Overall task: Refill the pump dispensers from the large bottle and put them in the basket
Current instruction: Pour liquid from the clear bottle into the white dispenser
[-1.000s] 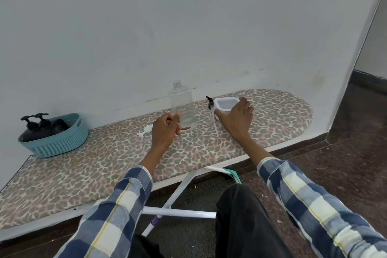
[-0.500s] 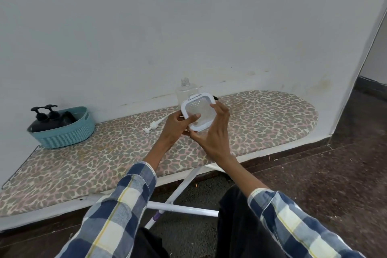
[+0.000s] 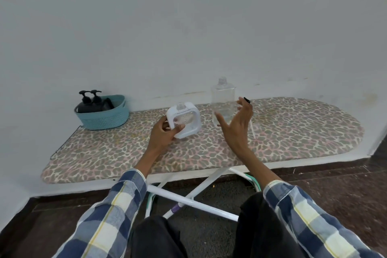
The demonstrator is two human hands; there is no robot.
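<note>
My left hand (image 3: pixel 162 135) grips a white square dispenser (image 3: pixel 184 120) with a clear middle and holds it tilted just above the ironing board (image 3: pixel 293 132). Its neck has no pump on it. To its right stands a large clear bottle (image 3: pixel 223 103), uncapped, with a little liquid at the bottom. My right hand (image 3: pixel 236 124) hovers open in front of that bottle, fingers spread, not touching it. A black pump head (image 3: pixel 247 100) with a white tube lies behind my right hand. At the board's far left a teal basket (image 3: pixel 104 119) holds two black pump dispensers (image 3: pixel 90 101).
The board has a leopard-print cover and stands against a white wall. Its white metal legs (image 3: pixel 188 197) cross under it in front of my knees. Dark floor lies to the right and below.
Both hands held the white dispenser up before. My right hand has let go and moved right toward the clear bottle, and my left hand has carried the dispenser left and lower.
</note>
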